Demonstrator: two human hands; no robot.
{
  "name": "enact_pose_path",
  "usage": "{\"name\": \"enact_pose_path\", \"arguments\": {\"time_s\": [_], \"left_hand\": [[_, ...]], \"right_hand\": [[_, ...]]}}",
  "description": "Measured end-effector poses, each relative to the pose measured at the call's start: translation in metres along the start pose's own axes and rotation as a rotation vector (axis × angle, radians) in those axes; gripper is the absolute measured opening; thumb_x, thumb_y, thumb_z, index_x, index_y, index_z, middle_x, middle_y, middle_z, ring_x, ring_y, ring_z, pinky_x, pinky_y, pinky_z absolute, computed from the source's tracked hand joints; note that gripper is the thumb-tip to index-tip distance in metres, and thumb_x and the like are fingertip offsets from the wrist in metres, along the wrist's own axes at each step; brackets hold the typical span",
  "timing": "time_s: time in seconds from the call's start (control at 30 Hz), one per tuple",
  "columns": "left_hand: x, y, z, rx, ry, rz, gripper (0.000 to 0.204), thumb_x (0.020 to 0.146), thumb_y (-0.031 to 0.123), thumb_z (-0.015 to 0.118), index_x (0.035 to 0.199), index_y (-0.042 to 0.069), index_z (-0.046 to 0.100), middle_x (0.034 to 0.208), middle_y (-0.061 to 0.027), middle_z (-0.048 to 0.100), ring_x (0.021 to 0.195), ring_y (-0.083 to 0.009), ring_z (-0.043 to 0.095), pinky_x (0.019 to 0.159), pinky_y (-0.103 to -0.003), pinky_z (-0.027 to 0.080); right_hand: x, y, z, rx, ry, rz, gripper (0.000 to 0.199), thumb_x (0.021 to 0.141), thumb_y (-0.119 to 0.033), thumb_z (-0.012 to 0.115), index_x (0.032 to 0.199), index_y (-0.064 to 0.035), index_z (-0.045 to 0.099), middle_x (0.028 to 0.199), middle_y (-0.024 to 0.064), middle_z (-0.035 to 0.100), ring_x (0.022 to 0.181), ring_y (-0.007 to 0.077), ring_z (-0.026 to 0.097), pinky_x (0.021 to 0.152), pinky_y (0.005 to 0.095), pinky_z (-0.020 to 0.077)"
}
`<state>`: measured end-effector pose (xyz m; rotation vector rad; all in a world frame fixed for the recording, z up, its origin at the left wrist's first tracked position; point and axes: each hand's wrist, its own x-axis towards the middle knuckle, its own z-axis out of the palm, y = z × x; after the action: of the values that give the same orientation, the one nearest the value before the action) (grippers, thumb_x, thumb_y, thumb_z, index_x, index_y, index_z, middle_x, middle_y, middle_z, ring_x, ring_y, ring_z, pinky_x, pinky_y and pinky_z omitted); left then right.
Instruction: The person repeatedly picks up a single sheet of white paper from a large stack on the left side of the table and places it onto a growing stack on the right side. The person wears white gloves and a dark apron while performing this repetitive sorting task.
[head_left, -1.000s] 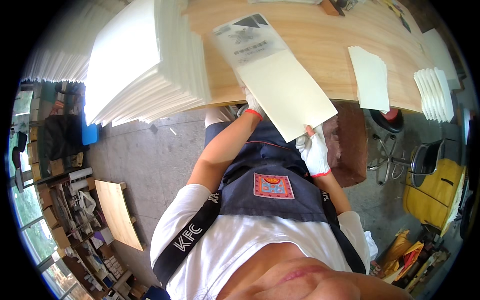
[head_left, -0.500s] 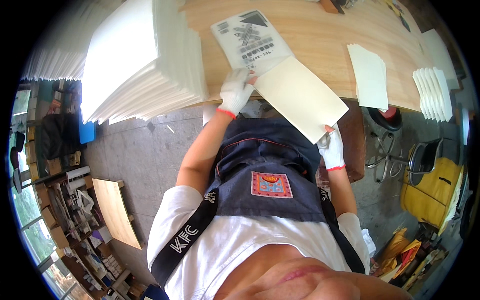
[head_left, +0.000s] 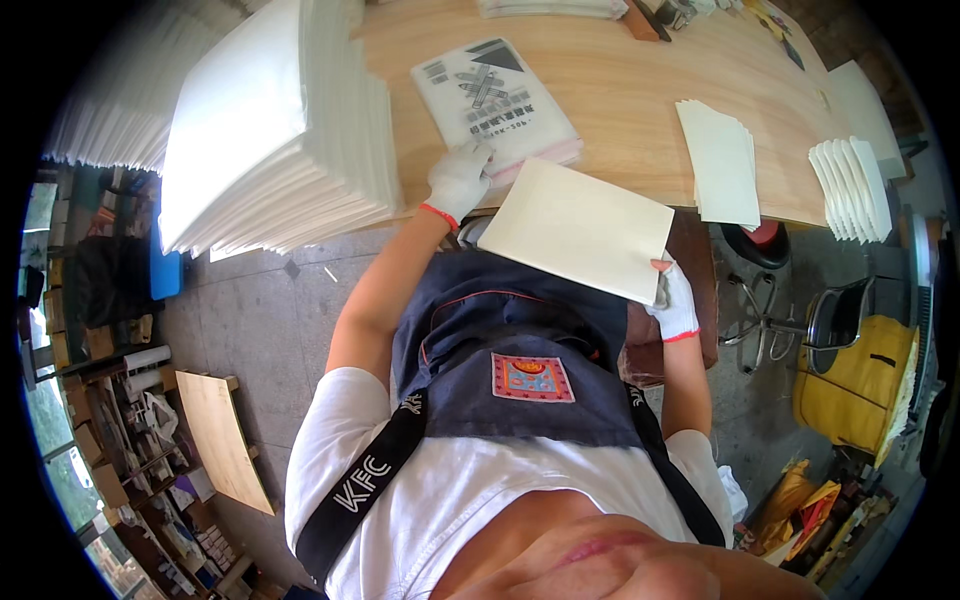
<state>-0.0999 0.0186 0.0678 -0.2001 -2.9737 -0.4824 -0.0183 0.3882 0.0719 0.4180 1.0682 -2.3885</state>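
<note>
My right hand, in a white glove with a red cuff and a bare thumb tip, grips the near right corner of a cream paper pad. The pad is tilted in front of the apron, its far edge near the table edge. My left hand, gloved likewise, rests at the near left corner of a pile of clear printed plastic bags lying on the table. Its fingers lie partly over the bags, with nothing visibly gripped.
A tall stack of white paper stands on the wooden table at left. Cream sheets lie fanned at right, beside another fanned stack. Behind the table edge stand a wheeled chair and a red-seated stool.
The pad has come away from the bag, turned and moved toward me in my right hand. My left hand has shifted slightly left; the bag beside it now lies flat.
</note>
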Motion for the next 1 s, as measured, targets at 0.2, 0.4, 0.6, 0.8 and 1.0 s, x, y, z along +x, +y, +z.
{"name": "enact_pose_path", "arguments": {"time_s": [0.2, 0.4, 0.6, 0.8, 1.0], "left_hand": [[-0.007, -0.003, -0.003, -0.089, 0.191, -0.017, 0.025, 0.07, 0.004, 0.053, 0.092, 0.015, 0.058, 0.088, -0.0053, 0.057, 0.075, -0.0235, 0.058, 0.064, -0.036, 0.048], [-0.005, -0.001, -0.019, -0.841, -0.006, -0.244, 0.039, 0.069, -0.007, 0.047, 0.101, 0.013, 0.058, 0.078, -0.0069, 0.05, 0.063, -0.0182, 0.052, 0.059, -0.029, 0.045], [-0.028, 0.012, 0.001, -0.489, 0.398, -0.01, 0.041, 0.067, -0.01, 0.049, 0.101, 0.011, 0.057, 0.081, -0.0089, 0.051, 0.065, -0.021, 0.053, 0.062, -0.029, 0.047], [-0.038, 0.091, 0.05, -1.591, 0.816, -0.443, 0.052, 0.079, -0.002, 0.056, 0.125, 0.009, 0.033, 0.099, -0.0104, 0.057, 0.086, -0.0193, 0.058, 0.073, -0.03, 0.051], [-0.073, 0.088, 0.115, -1.989, 0.056, -0.348, 0.044, 0.083, 0.01, 0.055, 0.124, 0.008, 0.039, 0.11, -0.0115, 0.054, 0.096, -0.0223, 0.056, 0.079, -0.035, 0.049]], "right_hand": [[0.009, 0.027, 0.021, 0.131, 0.122, -0.122, 0.044, 0.081, -0.005, 0.048, 0.124, -0.0057, 0.041, 0.109, 0.0107, 0.055, 0.084, 0.0178, 0.061, 0.056, 0.0224, 0.0513], [0.01, 0.057, 0.032, 0.176, 0.115, -0.126, 0.036, 0.084, -0.004, 0.046, 0.12, -0.006, 0.044, 0.1, 0.007, 0.057, 0.063, 0.0098, 0.057, 0.044, 0.0157, 0.0466], [-0.004, 0.074, 0.074, 0.193, 0.131, -0.144, 0.027, 0.088, -0.004, 0.045, 0.115, -0.0083, 0.046, 0.094, 0.0014, 0.054, 0.061, 0.0042, 0.053, 0.045, 0.0151, 0.0446], [-0.033, 0.077, 0.095, 0.12, 0.088, -0.134, 0.021, 0.089, -0.01, 0.047, 0.11, -0.0066, 0.047, 0.083, 0.0032, 0.056, 0.053, 0.0097, 0.051, 0.044, 0.0206, 0.0418], [-0.035, 0.088, 0.077, -0.012, 0.002, -0.075, 0.019, 0.091, -0.011, 0.044, 0.108, -0.0028, 0.045, 0.082, 0.0077, 0.057, 0.069, 0.0194, 0.063, 0.052, 0.0292, 0.0522]]}}
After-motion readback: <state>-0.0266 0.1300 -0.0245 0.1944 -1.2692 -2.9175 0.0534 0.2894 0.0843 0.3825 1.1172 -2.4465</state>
